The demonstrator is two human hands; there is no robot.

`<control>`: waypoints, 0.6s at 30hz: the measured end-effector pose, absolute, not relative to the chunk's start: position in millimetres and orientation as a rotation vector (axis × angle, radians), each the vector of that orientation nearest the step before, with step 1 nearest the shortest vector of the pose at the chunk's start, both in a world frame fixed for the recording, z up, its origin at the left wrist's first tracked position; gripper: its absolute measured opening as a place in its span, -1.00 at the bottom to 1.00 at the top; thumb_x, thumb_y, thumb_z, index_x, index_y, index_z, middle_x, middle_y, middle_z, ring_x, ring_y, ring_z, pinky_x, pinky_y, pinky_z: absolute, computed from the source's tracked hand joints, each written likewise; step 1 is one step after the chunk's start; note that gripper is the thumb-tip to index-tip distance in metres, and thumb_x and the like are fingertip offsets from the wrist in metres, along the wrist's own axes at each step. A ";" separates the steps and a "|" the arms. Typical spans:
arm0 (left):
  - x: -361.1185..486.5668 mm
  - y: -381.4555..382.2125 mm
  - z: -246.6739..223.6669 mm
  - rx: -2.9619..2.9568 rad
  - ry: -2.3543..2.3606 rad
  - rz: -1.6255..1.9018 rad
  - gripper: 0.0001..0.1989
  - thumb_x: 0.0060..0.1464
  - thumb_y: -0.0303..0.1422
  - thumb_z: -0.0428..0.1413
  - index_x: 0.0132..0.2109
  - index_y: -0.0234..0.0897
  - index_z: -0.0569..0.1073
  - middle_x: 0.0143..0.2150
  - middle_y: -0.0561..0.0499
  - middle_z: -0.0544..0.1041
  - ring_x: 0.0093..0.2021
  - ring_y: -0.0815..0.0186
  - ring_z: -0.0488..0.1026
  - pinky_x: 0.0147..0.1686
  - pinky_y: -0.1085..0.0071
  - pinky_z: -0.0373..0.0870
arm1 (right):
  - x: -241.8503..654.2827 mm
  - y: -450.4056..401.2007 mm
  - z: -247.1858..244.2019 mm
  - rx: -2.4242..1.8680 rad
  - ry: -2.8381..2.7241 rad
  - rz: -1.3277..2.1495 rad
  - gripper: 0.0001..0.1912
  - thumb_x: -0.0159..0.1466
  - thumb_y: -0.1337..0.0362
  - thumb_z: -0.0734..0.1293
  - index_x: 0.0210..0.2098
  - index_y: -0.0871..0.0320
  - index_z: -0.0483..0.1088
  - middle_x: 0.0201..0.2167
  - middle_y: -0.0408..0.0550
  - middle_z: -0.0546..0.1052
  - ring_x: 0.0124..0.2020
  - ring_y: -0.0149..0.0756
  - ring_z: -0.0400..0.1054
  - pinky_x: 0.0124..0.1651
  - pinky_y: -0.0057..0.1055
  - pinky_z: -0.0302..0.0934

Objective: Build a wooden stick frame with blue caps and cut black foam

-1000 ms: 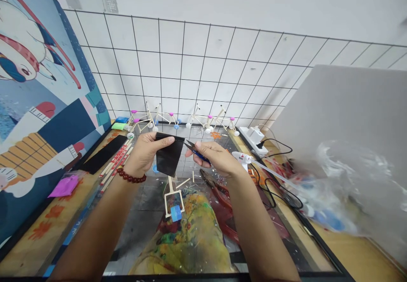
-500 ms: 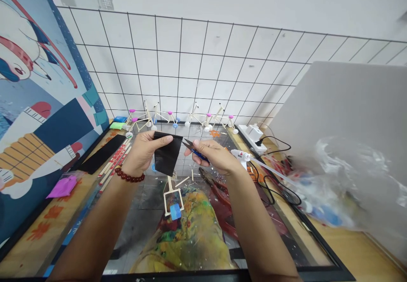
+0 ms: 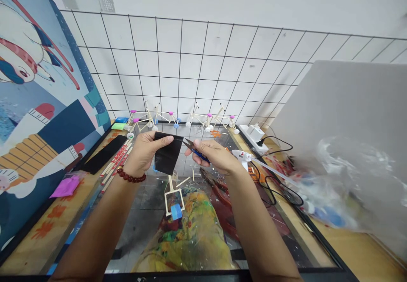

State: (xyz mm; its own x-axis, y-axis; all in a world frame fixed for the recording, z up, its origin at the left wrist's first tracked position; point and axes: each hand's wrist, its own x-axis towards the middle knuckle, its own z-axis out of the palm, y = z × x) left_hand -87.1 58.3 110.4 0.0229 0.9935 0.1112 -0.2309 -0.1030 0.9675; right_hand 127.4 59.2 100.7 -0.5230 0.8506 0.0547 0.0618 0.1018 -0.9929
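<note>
My left hand (image 3: 146, 148), with a red bead bracelet at the wrist, pinches a black sheet (image 3: 168, 157) by its upper edge, thumb on top. In my right hand (image 3: 206, 152) are small scissors (image 3: 197, 151) with dark blue handles. Their blades point left at the sheet's upper right corner; whether they touch it I cannot tell. Below the sheet lies a frame of pale sticks (image 3: 165, 201) with a blue piece (image 3: 176, 211) at its lower end.
Stick models (image 3: 193, 115) with pink and white parts line the back. Red-handled pliers (image 3: 219, 191), a glue gun (image 3: 243, 157) with black cable and a power strip (image 3: 254, 140) stand right. Striped sticks (image 3: 116, 163) and a black strip (image 3: 103, 154) lie left.
The whole view has shifted slightly. Both hands keep their hold, and the sheet and scissors stay nearly in the same place relative to each other.
</note>
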 end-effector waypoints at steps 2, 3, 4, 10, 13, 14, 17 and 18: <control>-87.0 58.3 110.0 1.142 0.963 1.353 -0.74 -0.29 -0.30 0.41 -0.44 -0.37 0.60 -0.47 -0.03 0.61 -0.49 0.34 0.50 -0.47 0.47 0.44 | 127.6 58.7 101.2 -0.895 -1.703 1.487 -0.49 0.28 -0.11 0.21 -0.30 0.25 0.49 -0.63 -0.19 0.33 -0.68 -0.55 0.05 -0.61 -0.49 -0.17; -87.0 58.5 109.8 1.143 0.961 1.354 -0.74 -0.29 -0.30 0.41 -0.44 -0.37 0.60 -0.47 -0.03 0.61 -0.48 0.34 0.50 -0.47 0.47 0.44 | 127.8 58.5 101.4 -0.895 -1.697 1.481 -0.49 0.29 -0.10 0.21 -0.30 0.24 0.49 -0.63 -0.19 0.32 -0.68 -0.55 0.04 -0.61 -0.49 -0.17; -87.1 58.7 109.7 1.141 0.960 1.357 -0.74 -0.29 -0.30 0.41 -0.43 -0.37 0.60 -0.47 -0.03 0.61 -0.48 0.34 0.51 -0.46 0.48 0.44 | 128.2 58.3 101.7 -0.898 -1.690 1.474 -0.50 0.29 -0.10 0.21 -0.30 0.24 0.48 -0.63 -0.19 0.32 -0.68 -0.55 0.04 -0.61 -0.49 -0.17; -87.4 59.5 109.5 1.137 0.967 1.362 -0.75 -0.29 -0.31 0.41 -0.44 -0.36 0.59 -0.47 -0.02 0.62 -0.48 0.34 0.50 -0.46 0.48 0.44 | 129.3 58.8 101.3 -0.903 -1.696 1.466 -0.49 0.30 -0.10 0.19 -0.30 0.24 0.49 -0.63 -0.19 0.32 -0.68 -0.55 0.04 -0.60 -0.48 -0.18; -87.0 59.5 108.9 1.149 0.970 1.353 -0.75 -0.29 -0.30 0.41 -0.44 -0.36 0.60 -0.47 -0.02 0.62 -0.48 0.34 0.51 -0.47 0.48 0.43 | 128.7 58.9 100.8 -0.905 -1.700 1.471 -0.48 0.29 -0.11 0.19 -0.28 0.24 0.49 -0.63 -0.20 0.32 -0.68 -0.55 0.04 -0.60 -0.49 -0.18; -86.8 59.5 108.5 1.156 0.972 1.348 -0.75 -0.29 -0.30 0.41 -0.43 -0.36 0.60 -0.46 -0.03 0.62 -0.49 0.34 0.50 -0.47 0.47 0.43 | 128.6 58.8 100.8 -0.902 -1.699 1.470 -0.48 0.29 -0.12 0.20 -0.29 0.24 0.49 -0.64 -0.20 0.32 -0.68 -0.55 0.04 -0.60 -0.49 -0.17; -86.5 59.2 107.4 1.194 0.975 1.318 -0.75 -0.27 -0.29 0.40 -0.41 -0.36 0.61 -0.45 -0.04 0.62 -0.49 0.33 0.51 -0.46 0.46 0.44 | 128.4 58.4 101.2 -0.894 -1.695 1.467 -0.49 0.29 -0.11 0.20 -0.30 0.24 0.48 -0.64 -0.21 0.32 -0.67 -0.55 0.04 -0.60 -0.49 -0.17; -86.6 59.0 107.2 1.210 0.975 1.307 -0.75 -0.27 -0.30 0.40 -0.41 -0.36 0.61 -0.45 -0.04 0.63 -0.49 0.33 0.51 -0.45 0.46 0.45 | 128.4 58.3 101.3 -0.894 -1.695 1.467 -0.49 0.29 -0.11 0.20 -0.30 0.24 0.48 -0.64 -0.21 0.32 -0.67 -0.55 0.04 -0.60 -0.49 -0.17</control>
State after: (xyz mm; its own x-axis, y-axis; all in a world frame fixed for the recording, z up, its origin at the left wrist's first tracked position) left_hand -86.6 59.0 107.2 0.0685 0.9900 0.1234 -0.1636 -0.1108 0.9803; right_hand 128.4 58.3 101.3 -0.5069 0.8588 0.0745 0.0496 0.1153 -0.9921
